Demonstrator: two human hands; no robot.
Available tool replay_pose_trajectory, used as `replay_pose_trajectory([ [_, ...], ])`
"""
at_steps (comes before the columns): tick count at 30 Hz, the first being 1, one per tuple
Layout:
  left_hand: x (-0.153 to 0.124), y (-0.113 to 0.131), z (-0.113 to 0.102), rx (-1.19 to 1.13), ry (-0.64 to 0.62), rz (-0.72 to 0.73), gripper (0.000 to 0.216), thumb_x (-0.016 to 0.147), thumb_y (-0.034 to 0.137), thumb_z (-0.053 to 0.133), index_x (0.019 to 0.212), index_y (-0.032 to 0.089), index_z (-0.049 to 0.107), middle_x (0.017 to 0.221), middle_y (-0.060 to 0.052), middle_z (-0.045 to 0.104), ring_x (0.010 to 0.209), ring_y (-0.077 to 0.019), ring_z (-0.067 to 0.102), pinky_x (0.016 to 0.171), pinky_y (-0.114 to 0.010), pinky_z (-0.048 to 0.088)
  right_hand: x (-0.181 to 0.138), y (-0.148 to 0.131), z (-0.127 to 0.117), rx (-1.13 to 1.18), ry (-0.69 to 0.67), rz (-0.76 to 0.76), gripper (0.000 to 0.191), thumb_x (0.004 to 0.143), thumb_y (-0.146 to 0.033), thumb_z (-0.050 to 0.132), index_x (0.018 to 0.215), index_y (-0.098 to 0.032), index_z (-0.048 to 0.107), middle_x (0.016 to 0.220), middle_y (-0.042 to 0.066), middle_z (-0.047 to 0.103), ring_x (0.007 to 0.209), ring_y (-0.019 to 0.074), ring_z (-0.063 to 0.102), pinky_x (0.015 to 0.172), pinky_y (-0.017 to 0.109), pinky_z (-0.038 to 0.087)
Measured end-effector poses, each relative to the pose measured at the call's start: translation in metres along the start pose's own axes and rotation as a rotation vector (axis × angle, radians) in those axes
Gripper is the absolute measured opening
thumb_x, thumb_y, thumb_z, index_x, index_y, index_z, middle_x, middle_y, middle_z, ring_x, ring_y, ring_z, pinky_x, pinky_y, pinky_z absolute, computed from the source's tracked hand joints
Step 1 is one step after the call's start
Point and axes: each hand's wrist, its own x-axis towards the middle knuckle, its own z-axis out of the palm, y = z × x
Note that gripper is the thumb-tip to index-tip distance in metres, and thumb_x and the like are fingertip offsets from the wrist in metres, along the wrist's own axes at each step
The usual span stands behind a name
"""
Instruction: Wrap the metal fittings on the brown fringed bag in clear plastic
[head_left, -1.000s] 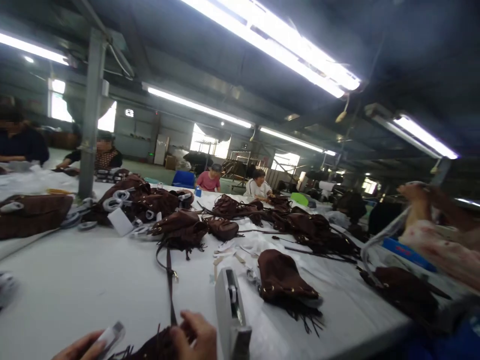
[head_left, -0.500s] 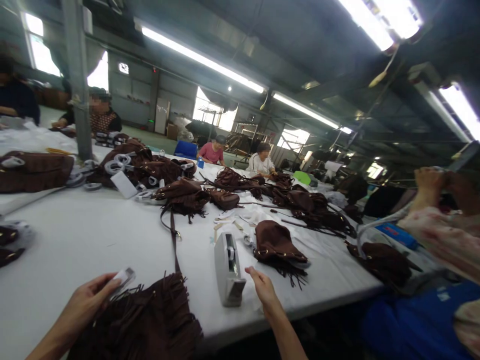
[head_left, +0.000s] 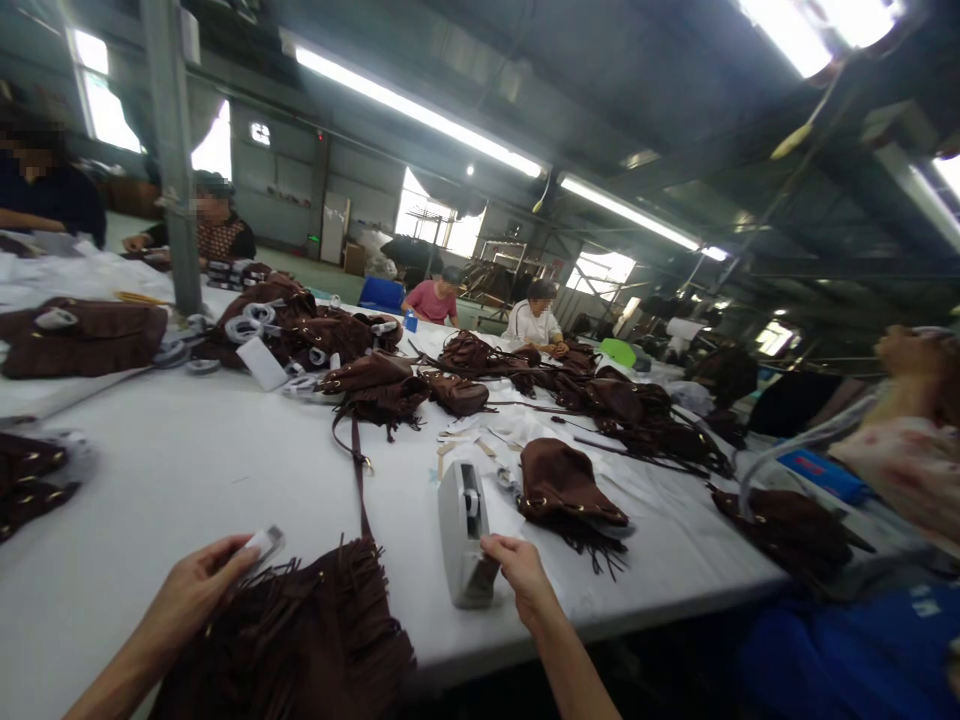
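A dark brown fringed suede bag (head_left: 300,630) lies at the near table edge, its strap running away across the white table (head_left: 187,480). My left hand (head_left: 196,590) rests at the bag's upper left and pinches a small white tag (head_left: 264,545). My right hand (head_left: 521,572) reaches to the front of a grey tape dispenser (head_left: 463,532); its fingers curl against the dispenser's cutter end. Whether tape is between the fingers is too small to see.
Several more brown fringed bags (head_left: 562,485) and loose paper scraps lie across the table's middle and far side. A steel post (head_left: 174,160) stands at the left. Other people sit round the far edges; one person's arm (head_left: 900,440) is at the right.
My right hand left the bag, swung right of the tape dispenser, then came in to its front end. The view tilted down; my left hand keeps the white tag.
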Motion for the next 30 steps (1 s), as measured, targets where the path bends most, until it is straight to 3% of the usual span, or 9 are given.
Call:
replay_pose_trajectory([
  [4,-0.003,0.004,0.001,-0.001,-0.010,-0.014,0.065,0.057,0.061,0.070,0.099,0.012,0.063,0.050,0.006,0.054,0.046,-0.0119,0.045,0.042,-0.020,0.035,-0.006,-0.001,0.000,0.002,0.077,-0.050,0.033,0.057,-0.046,0.072,0.065,-0.014,0.075,0.110,0.015,0.066,0.105,0.0294,0.057,0.088,0.034,0.041],
  [7,-0.003,0.004,0.000,-0.002,-0.011,-0.023,0.064,0.058,0.060,0.070,0.100,0.012,0.062,0.053,0.004,0.058,0.045,-0.0119,0.045,0.042,-0.021,0.036,-0.015,-0.001,0.000,-0.004,0.118,-0.079,0.031,0.059,-0.044,0.071,0.069,-0.015,0.076,0.120,0.017,0.060,0.112,0.0307,0.052,0.091,0.035,0.040],
  [13,0.001,-0.001,0.000,-0.021,0.002,-0.038,0.066,0.061,0.059,0.070,0.106,0.012,0.061,0.046,0.007,0.051,0.043,-0.0117,0.043,0.039,-0.020,0.033,-0.034,0.000,-0.005,-0.003,0.247,-0.145,0.035,0.062,-0.049,0.070,0.069,-0.016,0.076,0.109,0.014,0.063,0.098,0.0278,0.059,0.079,0.033,0.047],
  [19,0.004,-0.007,0.000,-0.051,0.023,-0.054,0.064,0.063,0.058,0.069,0.108,0.013,0.061,0.045,0.007,0.049,0.040,-0.0107,0.042,0.038,-0.019,0.029,-0.052,0.020,-0.004,-0.100,0.256,-0.085,0.042,0.061,-0.057,0.067,0.064,-0.017,0.075,0.097,0.014,0.065,0.085,0.0265,0.060,0.066,0.030,0.047],
  [23,0.003,-0.005,0.000,-0.037,0.031,-0.054,0.066,0.061,0.058,0.070,0.108,0.012,0.062,0.046,0.006,0.051,0.042,-0.0116,0.043,0.039,-0.020,0.032,-0.057,0.038,0.002,-0.123,0.269,-0.084,0.044,0.064,-0.058,0.065,0.068,-0.016,0.075,0.101,0.014,0.066,0.085,0.0274,0.060,0.066,0.031,0.046],
  [27,0.001,0.000,-0.001,-0.032,0.029,-0.037,0.065,0.060,0.058,0.071,0.106,0.012,0.062,0.046,0.006,0.052,0.043,-0.0116,0.044,0.039,-0.020,0.032,-0.057,0.043,0.006,-0.103,0.143,-0.060,0.050,0.072,-0.061,0.057,0.071,-0.014,0.073,0.064,0.007,0.064,0.058,0.0198,0.055,0.056,0.030,0.043],
  [30,-0.001,0.000,-0.002,-0.045,0.016,-0.039,0.067,0.062,0.059,0.070,0.109,0.012,0.061,0.045,0.007,0.051,0.042,-0.0112,0.043,0.039,-0.019,0.032,-0.054,0.043,0.009,-0.091,0.142,-0.049,0.052,0.074,-0.063,0.053,0.074,-0.013,0.070,0.055,0.003,0.059,0.050,0.0168,0.049,0.049,0.028,0.039],
])
